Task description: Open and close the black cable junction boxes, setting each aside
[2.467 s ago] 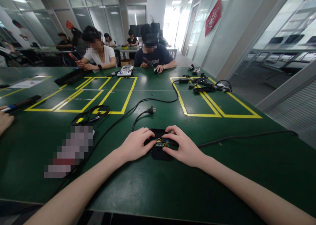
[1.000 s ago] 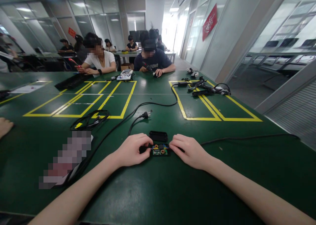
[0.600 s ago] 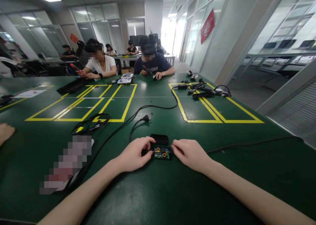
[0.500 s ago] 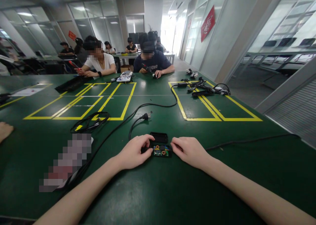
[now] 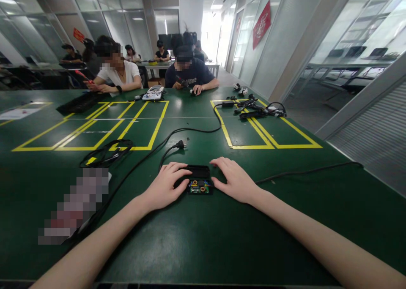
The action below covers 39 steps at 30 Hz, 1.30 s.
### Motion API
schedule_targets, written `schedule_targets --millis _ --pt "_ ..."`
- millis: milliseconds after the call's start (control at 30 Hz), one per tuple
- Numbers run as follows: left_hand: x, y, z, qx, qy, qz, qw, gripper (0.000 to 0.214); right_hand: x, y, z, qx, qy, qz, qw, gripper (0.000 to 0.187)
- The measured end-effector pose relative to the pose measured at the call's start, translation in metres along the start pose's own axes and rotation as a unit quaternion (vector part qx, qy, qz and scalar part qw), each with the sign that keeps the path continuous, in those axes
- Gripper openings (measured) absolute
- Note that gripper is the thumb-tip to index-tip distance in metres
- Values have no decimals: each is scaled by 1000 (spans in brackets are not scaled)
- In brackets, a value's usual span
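An opened black power adapter case lies between my hands. Its lower half holds a green circuit board [image 5: 199, 188] with copper-coloured coils, and the separate black cover [image 5: 199, 170] lies flat just beyond it. My left hand [image 5: 166, 183] is at the left side, fingers stretched over the cover's left end and thumb by the board's left edge. On the right, my right hand [image 5: 236, 180] has thumb and fingers apart, fingertips near the cover's right end and thumb beside the board. Neither hand visibly grips anything. A black plug [image 5: 180, 145] on a cord lies beyond my left hand.
A coiled black cable [image 5: 111, 151] and a pixelated object [image 5: 79, 202] lie to the left. A long black cord [image 5: 173, 131] crosses the green table [image 5: 177, 246]. More adapters and cables [image 5: 258, 108] lie at the back right. Two people [image 5: 190, 71] sit across the table.
My fingers have spread, the right hand going from a pinch beside the board to open. The left fingers now stretch over the cover. The camera view has shifted slightly.
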State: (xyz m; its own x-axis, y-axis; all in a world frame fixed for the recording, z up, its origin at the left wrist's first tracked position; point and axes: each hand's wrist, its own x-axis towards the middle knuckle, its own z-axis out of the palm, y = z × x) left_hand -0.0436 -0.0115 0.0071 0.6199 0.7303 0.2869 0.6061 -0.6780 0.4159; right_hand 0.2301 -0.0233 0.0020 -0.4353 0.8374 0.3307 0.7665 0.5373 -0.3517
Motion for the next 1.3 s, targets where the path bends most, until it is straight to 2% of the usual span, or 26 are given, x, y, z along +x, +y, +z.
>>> schedule_targets --millis 67,167,367,600,767,933,1100,1300 --pt "0 1 1 -16 10 17 1000 27 -1 2 2 26 -6 -24 999 31" --pt "-1 4 2 -51 24 35 998 26 -2 5 4 85 -16 -42 995 24" --pt "-1 8 -1 -106 33 28 993 19 -4 3 3 232 -13 11 973 20" --pt "2 13 -3 -206 61 -18 977 3 -4 -5 -3 332 -15 38 942 27" --pt "4 17 -6 -243 55 -92 964 16 -4 -6 -6 394 -38 76 915 25" --pt "4 17 -9 -252 67 -109 959 17 -4 -6 -6 423 -47 91 900 27" --pt "4 15 -11 -257 46 -100 960 17 -5 -4 -9 449 -62 75 888 28" --pt "4 16 -14 -251 46 -64 965 19 -7 -2 -8 453 -62 9 889 24"
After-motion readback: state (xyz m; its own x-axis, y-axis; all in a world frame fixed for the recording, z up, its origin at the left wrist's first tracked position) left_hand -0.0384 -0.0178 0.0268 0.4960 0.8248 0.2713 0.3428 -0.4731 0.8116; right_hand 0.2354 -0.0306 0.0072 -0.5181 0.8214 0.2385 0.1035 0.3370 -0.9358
